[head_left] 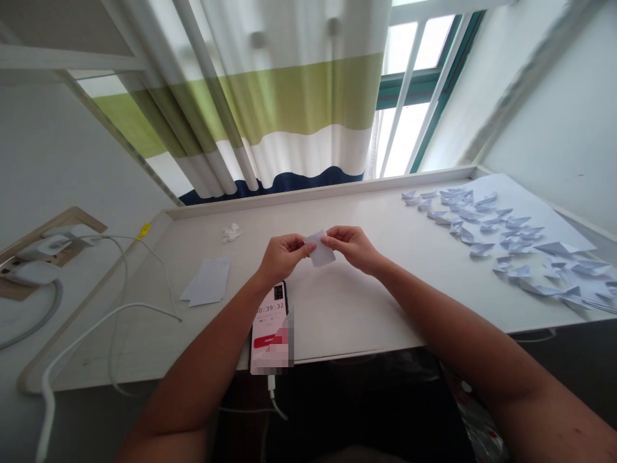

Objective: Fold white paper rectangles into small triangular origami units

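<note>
Closest to us, a white plug (271, 383) sits at the bottom end of a phone (263, 321). The phone lies at the near edge of the white table (357, 308), with numbers and a red button on its screen. Part of the screen is blurry. On our left, a white cord (103, 326) bends over the table. A few flat sheets of paper (209, 284) lie there too, one partly on top of another.

A bit past the phone, we hold a small folded paper (324, 254) up over the middle of the table. Our left hand (283, 254) pinches its left side with the thumb and fingers. Our right hand (351, 245) pinches its top right corner in the same way.

Over on our right lie lots of little folded paper shapes (463, 213), pointy like boats. A big white sheet (540, 209) lies just beside and behind them. Farther back on our left is a small crumpled white bit (231, 233). Behind the table hangs a white, green and blue curtain (308, 96), and beside it we see a bright window (407, 74).
</note>
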Demonstrator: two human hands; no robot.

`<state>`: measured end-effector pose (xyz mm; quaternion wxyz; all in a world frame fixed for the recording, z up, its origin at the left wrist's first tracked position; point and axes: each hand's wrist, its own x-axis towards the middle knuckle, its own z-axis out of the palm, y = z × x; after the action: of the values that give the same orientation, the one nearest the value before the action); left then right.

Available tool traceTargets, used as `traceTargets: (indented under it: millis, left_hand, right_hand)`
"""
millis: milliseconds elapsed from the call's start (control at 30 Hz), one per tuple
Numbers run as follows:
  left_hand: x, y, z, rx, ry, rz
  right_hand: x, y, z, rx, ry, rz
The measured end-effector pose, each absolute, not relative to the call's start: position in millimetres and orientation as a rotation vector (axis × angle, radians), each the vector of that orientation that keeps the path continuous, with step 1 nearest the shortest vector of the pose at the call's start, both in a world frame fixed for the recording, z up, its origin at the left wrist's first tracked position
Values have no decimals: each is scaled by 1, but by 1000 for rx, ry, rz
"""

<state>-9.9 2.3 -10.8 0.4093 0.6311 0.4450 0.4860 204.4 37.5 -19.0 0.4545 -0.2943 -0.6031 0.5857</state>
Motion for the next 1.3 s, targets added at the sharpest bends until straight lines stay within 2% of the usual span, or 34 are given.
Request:
traceTargets:
  millis: [467, 900, 1133, 1300]
  left_hand:
    - [-10, 3, -11, 1536, 1088, 1188]
    - [-8, -1, -8, 1524, 1084, 1167]
    - [-8, -1, -8, 1567, 1075, 1071]
    - [-5, -4, -5, 1556, 1126, 1170]
  right_hand:
    - [204, 41, -21, -733, -1486, 1452]
    - [202, 34, -17, -737, -1700, 1223]
    - [196, 33, -21, -791, -1620, 1150]
    - [196, 29, -23, -877, -1789, 1140]
